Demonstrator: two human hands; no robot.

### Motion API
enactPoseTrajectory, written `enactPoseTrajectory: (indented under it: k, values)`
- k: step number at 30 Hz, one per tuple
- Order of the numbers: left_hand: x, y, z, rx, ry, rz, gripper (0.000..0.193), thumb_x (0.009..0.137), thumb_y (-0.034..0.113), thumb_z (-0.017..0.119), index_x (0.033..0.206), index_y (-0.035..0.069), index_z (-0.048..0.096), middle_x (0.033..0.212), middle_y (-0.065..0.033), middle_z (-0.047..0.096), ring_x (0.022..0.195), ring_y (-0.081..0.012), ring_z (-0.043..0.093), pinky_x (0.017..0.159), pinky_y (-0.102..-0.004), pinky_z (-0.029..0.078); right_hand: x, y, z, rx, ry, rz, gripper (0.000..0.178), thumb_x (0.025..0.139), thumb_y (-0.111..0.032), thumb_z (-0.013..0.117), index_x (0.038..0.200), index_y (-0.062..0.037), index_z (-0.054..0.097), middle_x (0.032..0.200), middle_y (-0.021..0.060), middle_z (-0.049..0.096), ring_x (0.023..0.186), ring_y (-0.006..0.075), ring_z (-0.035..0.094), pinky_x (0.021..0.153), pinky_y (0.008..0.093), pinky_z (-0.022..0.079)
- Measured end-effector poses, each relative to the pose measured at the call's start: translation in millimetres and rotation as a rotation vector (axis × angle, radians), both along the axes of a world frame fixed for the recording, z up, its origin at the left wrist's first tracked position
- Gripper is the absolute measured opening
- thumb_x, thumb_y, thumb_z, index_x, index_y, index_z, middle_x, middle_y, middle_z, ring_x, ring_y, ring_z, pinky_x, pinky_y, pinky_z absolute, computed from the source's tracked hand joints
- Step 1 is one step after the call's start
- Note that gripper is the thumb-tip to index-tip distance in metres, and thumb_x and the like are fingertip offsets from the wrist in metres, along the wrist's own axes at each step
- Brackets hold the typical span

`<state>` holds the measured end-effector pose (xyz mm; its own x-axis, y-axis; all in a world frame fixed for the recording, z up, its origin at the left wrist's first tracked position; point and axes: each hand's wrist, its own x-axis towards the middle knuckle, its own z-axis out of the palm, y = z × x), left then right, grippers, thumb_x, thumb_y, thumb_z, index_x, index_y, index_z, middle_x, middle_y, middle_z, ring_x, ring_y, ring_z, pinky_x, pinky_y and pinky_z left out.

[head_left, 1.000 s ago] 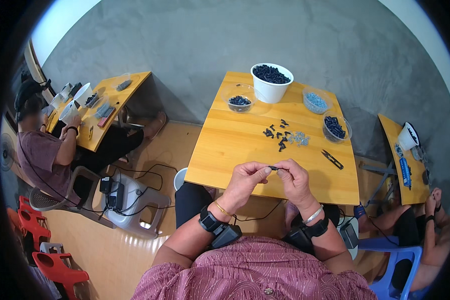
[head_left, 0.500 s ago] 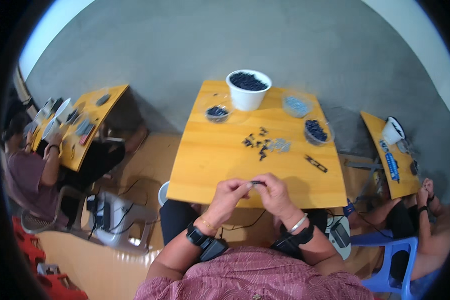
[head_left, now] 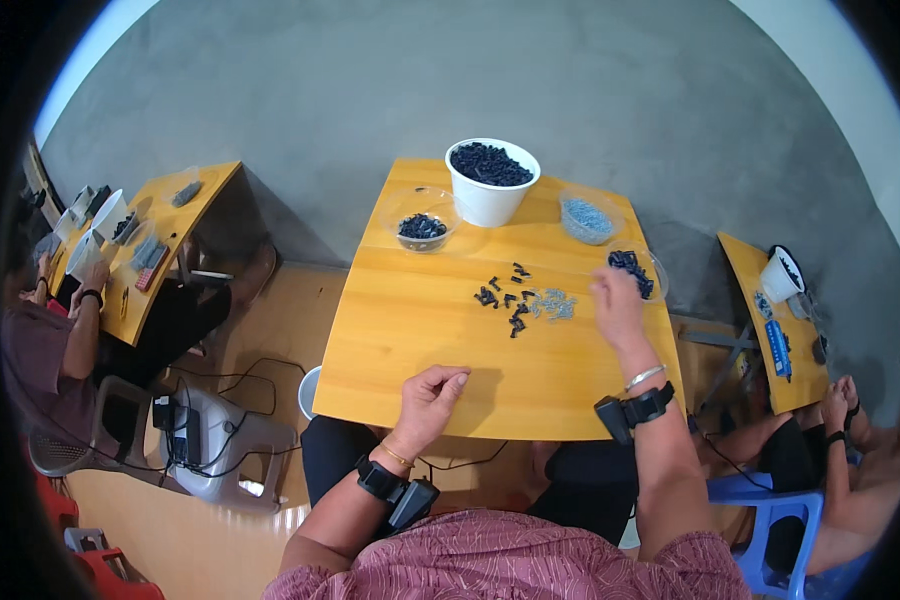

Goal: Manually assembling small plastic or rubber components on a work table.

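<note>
Left hand: over the near edge of the table [head_left: 390, 345], the left hand [head_left: 432, 405] has its fingers curled in and thumb forward; from here I cannot tell whether it is pinching something small.
Right hand: reached out farther, the right hand [head_left: 618, 300] is at the near left side of a clear tub [head_left: 664, 275] of black parts [head_left: 630, 268]; its fingertips are blurred, so I cannot tell what they grip, or whether they touch the tub.
Loose pieces: mid-table, between the hands and the far tubs, small black pieces [head_left: 518, 323] lie scattered, with a patch of silvery pieces [head_left: 553, 305] just to their right.
Far side: a white bucket [head_left: 493, 208] heaped with black parts, a clear bowl [head_left: 422, 247] of dark bits to its left, and a clear container [head_left: 588, 238] of pale blue pieces to its right.
Wrists: a gold bracelet [head_left: 398, 456] on the left, a silver bangle [head_left: 645, 377] on the right, black straps by both.
Neighbours: one person [head_left: 45, 345] sits at a table on the left, another [head_left: 865, 480] on the right.
</note>
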<state>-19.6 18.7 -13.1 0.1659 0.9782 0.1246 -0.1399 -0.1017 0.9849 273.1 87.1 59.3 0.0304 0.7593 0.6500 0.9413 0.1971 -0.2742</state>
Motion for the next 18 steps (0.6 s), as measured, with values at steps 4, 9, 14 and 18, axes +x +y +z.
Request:
enactPoseTrajectory:
  k: [4,9,14,18]
  values:
    - [-2,3,4,-0.014,-0.022,-0.05,0.013,0.084,0.008,0.058,0.092,-0.001,0.063,0.075,0.0016,0.058,0.068,-0.0042,0.049,0.063,-0.0187,0.041,-32,13,-24,-0.272,0.106,0.213,0.009,0.074,-0.009,0.057,0.082,-0.0053,0.059,0.08,0.0105,0.058,0.084,0.03,0.05,0.075,0.0373,0.041]
    - [-2,1,3,0.016,-0.026,-0.06,0.012,0.085,0.01,0.058,0.089,0.0,0.063,0.071,0.0017,0.056,0.066,-0.0044,0.049,0.061,-0.0178,0.041,-65,31,-23,-0.327,-0.051,0.258,0.008,0.074,-0.007,0.056,0.081,-0.0055,0.059,0.082,0.0106,0.057,0.086,0.029,0.049,0.077,0.0385,0.039]
    - [-3,0,5,0.01,-0.025,-0.073,0.01,0.084,0.006,0.058,0.089,-0.001,0.063,0.074,0.0003,0.059,0.069,-0.0057,0.051,0.064,-0.0192,0.042,-77,41,-32,-0.345,-0.139,0.264,0.006,0.074,-0.006,0.056,0.08,-0.0056,0.059,0.085,0.0101,0.054,0.091,0.028,0.046,0.08,0.0391,0.036]
    - [-4,2,7,0.055,0.033,-0.073,0.011,0.084,0.007,0.057,0.09,-0.001,0.063,0.073,0.0006,0.058,0.068,-0.0059,0.05,0.063,-0.0193,0.042,-76,46,-38,-0.346,-0.24,0.229,0.006,0.074,-0.006,0.056,0.079,-0.0051,0.059,0.085,0.0097,0.054,0.091,0.0274,0.046,0.081,0.0381,0.035]
